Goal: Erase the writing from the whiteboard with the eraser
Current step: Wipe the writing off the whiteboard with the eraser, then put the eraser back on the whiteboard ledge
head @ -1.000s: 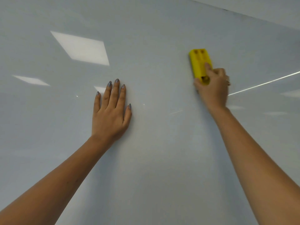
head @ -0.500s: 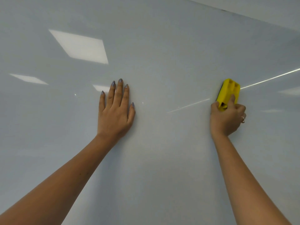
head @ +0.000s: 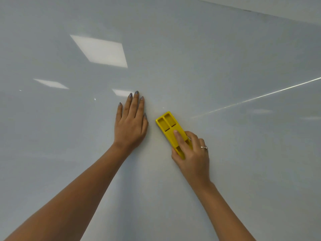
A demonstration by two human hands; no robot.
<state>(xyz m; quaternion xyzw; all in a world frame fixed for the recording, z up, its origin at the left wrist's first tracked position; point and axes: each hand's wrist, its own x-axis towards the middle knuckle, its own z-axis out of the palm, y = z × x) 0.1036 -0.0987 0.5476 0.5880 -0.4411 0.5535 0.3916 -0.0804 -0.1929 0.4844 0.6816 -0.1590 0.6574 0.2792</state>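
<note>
Whiteboard (head: 208, 49) fills nearly the whole view, glossy grey-white, tilted in frame. No writing visible on the part in sight. Ceiling-light reflections (head: 99, 50) sit on the upper left of the board as pale rectangles; a thin bright streak (head: 260, 96) crosses the right side on a slant.

Left hand (head: 130, 126) lies palm-flat against the board near the middle. Fingers straight and close together, pointing up, thumb tucked alongside. Nails painted grey-blue. Bare forearm runs down to the lower left corner.

Eraser (head: 171, 130): yellow plastic block, oblong, with two rectangular recesses showing at its upper end. It lies face-down on the board, angled so the upper end leans left, just beside the left hand but apart from it.

Right hand (head: 192, 153) grips the eraser's lower half. Index finger stretched along the top of the block, pressing down; thumb on the left edge, remaining fingers curled over the right edge. A ring (head: 204, 147) shows on one finger. Bare right forearm runs down toward the lower right.

Top right corner: a strip of lighter wall (head: 278, 6) beyond the board's edge.
</note>
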